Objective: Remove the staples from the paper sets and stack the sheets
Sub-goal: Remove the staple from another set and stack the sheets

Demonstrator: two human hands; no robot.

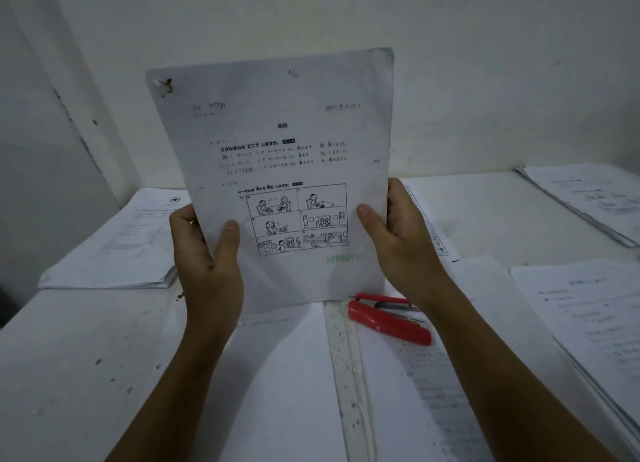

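Head view showed you holding a paper set [277, 170] upright above the table [69, 357]. Your left hand [204, 253] gripped its lower left edge, thumb on the front; your right hand [401, 239] gripped the lower right edge likewise. A red staple remover [388, 317] lay on the table just below the set, with paper stacks [114, 250] to either side.
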